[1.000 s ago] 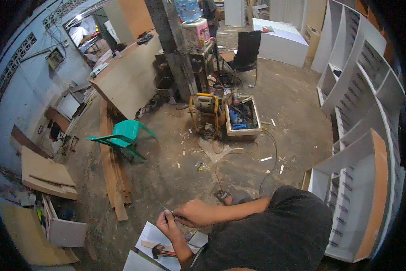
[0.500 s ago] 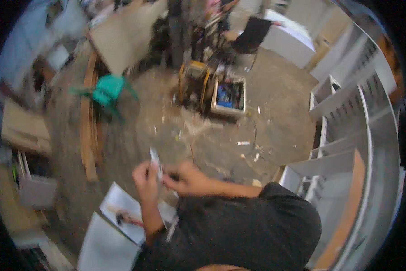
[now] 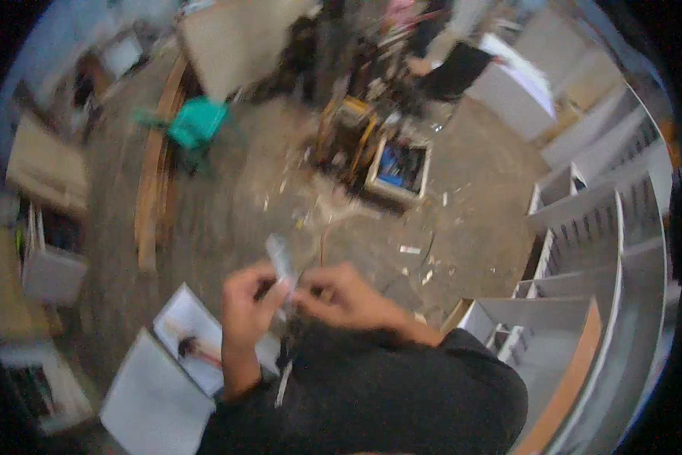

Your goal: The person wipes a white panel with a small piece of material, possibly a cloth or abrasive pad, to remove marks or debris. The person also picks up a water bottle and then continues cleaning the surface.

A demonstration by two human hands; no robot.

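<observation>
Both my hands are raised together in front of my dark shirt. Between them is a small pale, see-through packet [image 3: 279, 256], upright and slightly tilted; blur hides what it contains. My left hand [image 3: 248, 299] pinches it from the left, thumb against its lower part. From the other side, my right hand [image 3: 348, 297] has its fingertips closed on the packet's lower edge. Below my left forearm, a tool with a dark head and reddish handle [image 3: 203, 352], perhaps a hammer, lies on a white panel [image 3: 175, 312].
Another white panel [image 3: 155, 398] lies at lower left. White shelving units [image 3: 583, 262] line the right. Ahead stand a green stool [image 3: 197, 121], a yellow-framed machine [image 3: 347, 136] and a crate with blue contents [image 3: 398, 171]. Long wooden boards [image 3: 155, 182] and small scraps lie on the floor.
My view has shifted, so the stool and crate sit higher and further right. Both hands stay at the packet, which now leans the same way and shows more clearly above the fingers.
</observation>
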